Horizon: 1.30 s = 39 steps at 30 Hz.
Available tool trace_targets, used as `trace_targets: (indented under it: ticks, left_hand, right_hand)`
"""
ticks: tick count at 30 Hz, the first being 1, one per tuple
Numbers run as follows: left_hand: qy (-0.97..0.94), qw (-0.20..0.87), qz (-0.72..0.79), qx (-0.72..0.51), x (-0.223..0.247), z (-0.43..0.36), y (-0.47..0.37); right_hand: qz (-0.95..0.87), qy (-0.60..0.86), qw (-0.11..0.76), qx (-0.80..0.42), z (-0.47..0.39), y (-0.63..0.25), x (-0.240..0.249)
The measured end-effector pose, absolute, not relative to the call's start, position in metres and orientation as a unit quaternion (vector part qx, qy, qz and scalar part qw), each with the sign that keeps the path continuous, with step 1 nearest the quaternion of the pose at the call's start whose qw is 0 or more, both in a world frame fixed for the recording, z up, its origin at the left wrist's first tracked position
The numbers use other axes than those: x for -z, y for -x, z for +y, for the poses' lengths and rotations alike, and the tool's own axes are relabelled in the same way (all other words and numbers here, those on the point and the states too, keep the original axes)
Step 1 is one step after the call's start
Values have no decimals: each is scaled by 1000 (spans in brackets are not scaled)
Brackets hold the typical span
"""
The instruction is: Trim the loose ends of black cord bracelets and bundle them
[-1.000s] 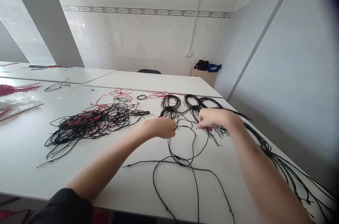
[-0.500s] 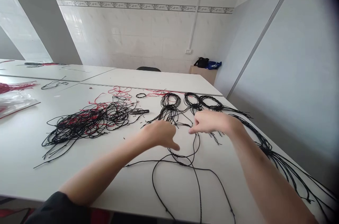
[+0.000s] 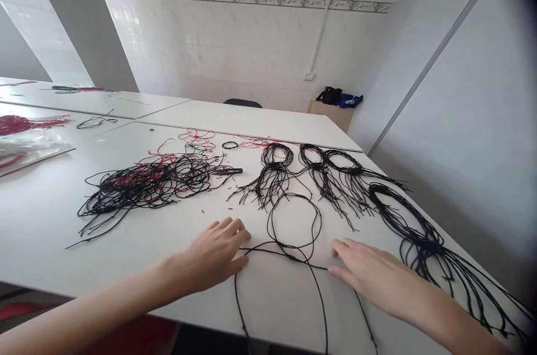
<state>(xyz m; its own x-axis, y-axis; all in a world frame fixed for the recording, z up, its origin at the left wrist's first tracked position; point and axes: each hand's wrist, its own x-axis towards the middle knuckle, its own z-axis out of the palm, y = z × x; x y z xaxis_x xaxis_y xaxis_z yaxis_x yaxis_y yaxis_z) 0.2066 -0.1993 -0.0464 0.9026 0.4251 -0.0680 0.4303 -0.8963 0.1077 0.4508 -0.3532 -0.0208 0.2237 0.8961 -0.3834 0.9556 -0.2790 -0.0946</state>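
Observation:
Two thin black cords with small knots point(image 3: 292, 258) lie on the white table point(image 3: 201, 310) in front of me. They form overlapping loops, and their long tails run toward the near edge. My left hand point(image 3: 220, 249) is at the left end of the crosswise cord, palm down, thumb and fingers apart. On the other side, my right hand point(image 3: 364, 271) hovers low over that cord's right part, thumb tip beside it and a gap between thumb and fingers. Part of the cord is hidden under the right hand.
Left is a tangled heap of black and red cords point(image 3: 142, 184), with a small black-handled tool point(image 3: 232, 171) beside it. Tied black cord bundles point(image 3: 274, 165) stand behind the loops; another bundle point(image 3: 428, 244) lies right. A plastic bag point(image 3: 33, 148) sits far left.
Both hands have come down and nearer to me, spreading apart from over the loops to either side of them. Their fingers have opened out, and the loops are now uncovered. The view has shifted slightly.

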Motion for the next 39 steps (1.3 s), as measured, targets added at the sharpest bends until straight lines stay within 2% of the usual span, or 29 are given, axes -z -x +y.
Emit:
trace_targets:
  ticks: [5,11,16,21,32,35,39]
  left_hand:
    - [-973,99,210,-13,49,-207,-210]
    - [-979,82,183,-29,55,-208,-205]
    - [-984,31,163,-59,70,-203,-193]
    - [-986,-6,147,-83,77,-199,-183]
    - [-981,43,185,-39,53,-203,-171]
    - [-968,29,247,-28,34,-178,-159]
    - [-903,-59,425,-18,12,-117,-123]
  right_hand:
    - [566,-803,25,187,-349,-428,19]
    - [603,-774,25,189,-359,-443,48]
    - [614,-759,-22,215,-368,-479,71]
    - [636,-747,-77,176,-366,-493,82]
    - [715,-677,-168,53,-357,-490,99]
    - [737,-651,-180,33,-354,-488,104]
    - [740,-645,-189,28,-356,-487,108]
